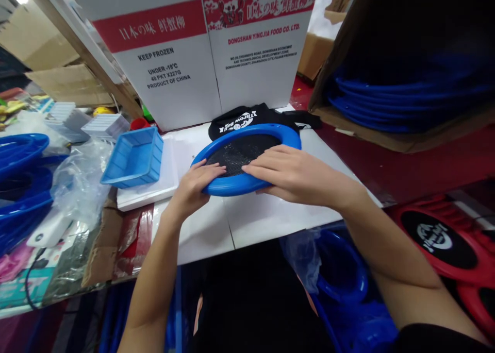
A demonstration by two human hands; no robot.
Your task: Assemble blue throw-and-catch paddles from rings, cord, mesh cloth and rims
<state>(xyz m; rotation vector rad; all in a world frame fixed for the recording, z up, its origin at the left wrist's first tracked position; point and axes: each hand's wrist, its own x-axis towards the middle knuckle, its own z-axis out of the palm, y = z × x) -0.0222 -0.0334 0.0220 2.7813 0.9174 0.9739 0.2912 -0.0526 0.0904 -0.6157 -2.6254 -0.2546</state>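
Note:
A blue plastic ring with black mesh point(228, 188) across its middle is held tilted above the white work surface point(266, 216). My left hand point(195, 185) grips its near left rim, with the fingers over the edge and onto the mesh. On the near right rim, my right hand point(288, 175) is closed, its fingertips lying against the mesh. Just behind the ring lie black fabric pieces point(240, 120) printed with white "Throw Ball" lettering. The undersides of both hands are hidden.
A blue plastic bin point(133, 157) sits at the left on a white foam slab point(149, 196). A tall white carton point(216, 49) stands behind. Blue rings fill a cardboard box point(406, 100) at right; red rings with black printed centres point(444, 239) lie lower right.

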